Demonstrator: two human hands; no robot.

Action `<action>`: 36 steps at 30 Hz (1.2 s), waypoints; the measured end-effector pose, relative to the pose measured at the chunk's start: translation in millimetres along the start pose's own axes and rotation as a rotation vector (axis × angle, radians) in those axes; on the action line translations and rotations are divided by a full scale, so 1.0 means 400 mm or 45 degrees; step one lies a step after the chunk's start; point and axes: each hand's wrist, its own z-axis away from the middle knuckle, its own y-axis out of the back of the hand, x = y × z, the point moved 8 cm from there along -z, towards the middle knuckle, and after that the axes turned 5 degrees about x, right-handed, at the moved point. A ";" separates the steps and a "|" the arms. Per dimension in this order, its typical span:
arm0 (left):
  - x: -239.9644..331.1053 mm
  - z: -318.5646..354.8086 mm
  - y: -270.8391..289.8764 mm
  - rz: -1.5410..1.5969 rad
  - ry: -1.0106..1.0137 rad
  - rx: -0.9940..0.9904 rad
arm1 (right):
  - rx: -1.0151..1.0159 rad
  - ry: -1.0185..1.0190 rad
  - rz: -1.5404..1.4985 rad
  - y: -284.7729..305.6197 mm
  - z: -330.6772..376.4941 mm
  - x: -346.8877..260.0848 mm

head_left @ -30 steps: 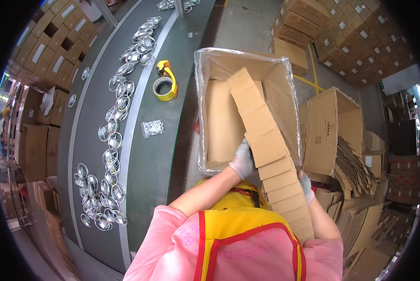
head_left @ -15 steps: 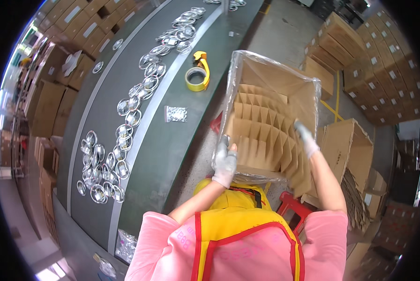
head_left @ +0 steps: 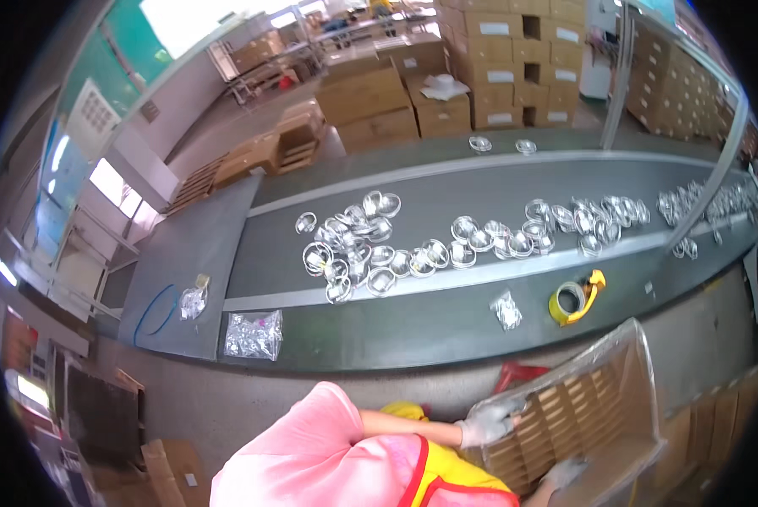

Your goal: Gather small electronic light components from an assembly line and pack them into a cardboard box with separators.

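Observation:
A carton lined with clear plastic stands at the lower right, below the belt's edge. Inside it is a brown cardboard divider with rows of cells. My left hand, in a pale glove with grey fingertips, is closed over the carton's left rim beside the divider. Lower down, my gloved right hand rests at the divider's near right part; blur and the picture's lower edge keep its fingers from showing clearly.
Many round shiny metal-and-clear pieces lie along the conveyor belt. On its near ledge are a yellow tape dispenser, a small bag of parts and a larger bag. Stacked cartons stand behind; a metal post rises at right.
My view has swung left, so the carton and both hands now sit at the lower right. The right hand has moved nearer along the divider; the left stays at the rim.

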 end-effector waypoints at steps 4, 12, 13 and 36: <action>-0.013 0.020 0.063 0.134 0.095 -0.063 | -0.038 0.367 0.479 0.123 0.019 -0.378; 0.000 -0.006 0.008 1.170 0.579 -0.451 | -0.129 1.132 -0.053 0.160 0.129 -0.716; -0.022 -0.003 0.012 1.244 0.612 -0.445 | -0.154 1.213 -0.066 0.154 0.172 -0.739; -0.684 0.280 1.021 1.459 0.843 0.730 | 0.430 0.728 -0.447 0.432 0.320 -1.199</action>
